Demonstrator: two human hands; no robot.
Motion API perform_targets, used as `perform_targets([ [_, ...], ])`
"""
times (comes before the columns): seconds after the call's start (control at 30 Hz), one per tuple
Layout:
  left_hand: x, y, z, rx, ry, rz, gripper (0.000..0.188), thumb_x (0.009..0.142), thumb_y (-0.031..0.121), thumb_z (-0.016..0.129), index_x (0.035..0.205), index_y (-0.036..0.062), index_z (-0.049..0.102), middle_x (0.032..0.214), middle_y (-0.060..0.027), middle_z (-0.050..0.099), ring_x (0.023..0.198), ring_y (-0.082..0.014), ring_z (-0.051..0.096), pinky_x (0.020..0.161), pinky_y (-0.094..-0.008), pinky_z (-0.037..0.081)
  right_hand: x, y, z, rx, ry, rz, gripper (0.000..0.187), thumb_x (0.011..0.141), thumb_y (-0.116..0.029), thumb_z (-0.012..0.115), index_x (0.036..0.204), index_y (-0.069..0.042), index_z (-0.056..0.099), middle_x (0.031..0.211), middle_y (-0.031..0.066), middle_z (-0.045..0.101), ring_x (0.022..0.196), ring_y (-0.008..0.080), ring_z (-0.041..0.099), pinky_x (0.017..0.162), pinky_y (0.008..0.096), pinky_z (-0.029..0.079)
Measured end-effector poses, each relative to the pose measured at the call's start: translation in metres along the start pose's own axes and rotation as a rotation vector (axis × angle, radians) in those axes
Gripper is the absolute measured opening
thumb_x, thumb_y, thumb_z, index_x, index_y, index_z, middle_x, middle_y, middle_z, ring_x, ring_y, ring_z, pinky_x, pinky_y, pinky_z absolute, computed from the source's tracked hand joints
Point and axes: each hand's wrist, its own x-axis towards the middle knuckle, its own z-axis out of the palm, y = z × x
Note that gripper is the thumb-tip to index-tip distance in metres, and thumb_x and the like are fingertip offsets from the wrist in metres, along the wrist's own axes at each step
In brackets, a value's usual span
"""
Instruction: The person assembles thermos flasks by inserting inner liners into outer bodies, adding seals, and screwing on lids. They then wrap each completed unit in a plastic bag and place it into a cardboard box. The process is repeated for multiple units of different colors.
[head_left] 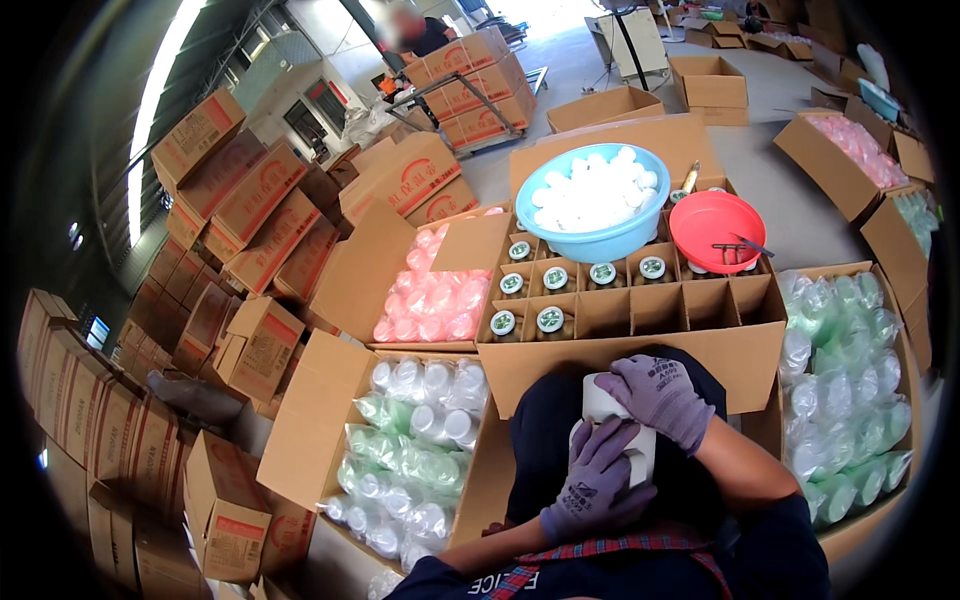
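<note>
A white jug with a side handle (640, 461) lies over my lap, partly covered by my gloved hands. My left hand (598, 490), in a grey-purple glove, has its fingers curled over the lower body and the handle. Further up, my right hand (667, 398), gloved alike, is closed round the top end of the jug. What its fingertips press on is hidden. Just beyond my knees stands a divided cardboard carton (630, 352) with several round-topped pieces with silver-green lids (550, 319) in its cells; some front cells hold nothing.
On the carton rest a blue basin (580, 245) of white round pieces and a red basin (705, 228) with small dark tools. Open cartons hold pink-wrapped pieces (432, 304) and clear-and-green-wrapped pieces (405, 455), (850, 390). Stacked boxes (250, 205) fill the left; a person stands behind a loaded trolley (475, 90).
</note>
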Motion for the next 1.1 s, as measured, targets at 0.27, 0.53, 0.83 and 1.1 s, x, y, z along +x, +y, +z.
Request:
perform_targets([
  [0.27, -0.040, -0.058, -0.020, -0.995, 0.258, -0.608, 0.043, 0.074, 0.021, 0.079, 0.109, -0.0036, 0.070, 0.146, -0.0186, 0.048, 0.139, -0.0325, 0.042, 0.114, -0.0437, 0.034, -0.084, 0.061, 0.039, 1.047, 0.469, 0.376, 0.039, 0.095, -0.012, 0.060, 0.130, 0.005, 0.056, 0.104, 0.0075, 0.065, 0.092, 0.0119, 0.063, 0.080, 0.0255, 0.051],
  [0.53, -0.018, -0.078, -0.023, -1.863, 0.592, -0.583, 0.019, 0.084, 0.023, 0.062, 0.086, 0.0036, 0.063, 0.153, -0.0132, 0.041, 0.140, -0.0378, 0.040, 0.110, -0.0583, 0.040, -0.115, 0.001, 0.026, 0.769, 0.247, -0.017, 0.063, 0.086, -0.016, 0.070, 0.141, 0.003, 0.046, 0.134, 0.0199, 0.054, 0.122, 0.0303, 0.056, 0.106, 0.0367, 0.043],
  [0.83, -0.040, -0.063, -0.016, -0.925, 0.210, -0.183, 0.033, 0.076, 0.012, 0.072, 0.105, -0.0016, 0.066, 0.138, -0.0159, 0.051, 0.130, -0.0323, 0.046, 0.104, -0.0430, 0.041, -0.078, -0.016, 0.035, 0.945, 0.412, 0.291, 0.065, 0.096, -0.033, 0.051, 0.148, 0.003, 0.037, 0.148, 0.0208, 0.043, 0.133, 0.0307, 0.046, 0.114, 0.0417, 0.034],
  [1.1, -0.064, -0.057, 0.004, -0.540, 0.277, -0.104, 0.030, 0.082, 0.020, 0.076, 0.099, -0.0001, 0.060, 0.142, -0.0265, 0.045, 0.134, -0.0481, 0.041, 0.110, -0.0551, 0.033, -0.030, 0.006, 0.050, 0.626, 0.326, 0.151, 0.054, 0.100, -0.018, 0.047, 0.148, 0.004, 0.037, 0.150, 0.0190, 0.043, 0.136, 0.0287, 0.043, 0.114, 0.0398, 0.032],
])
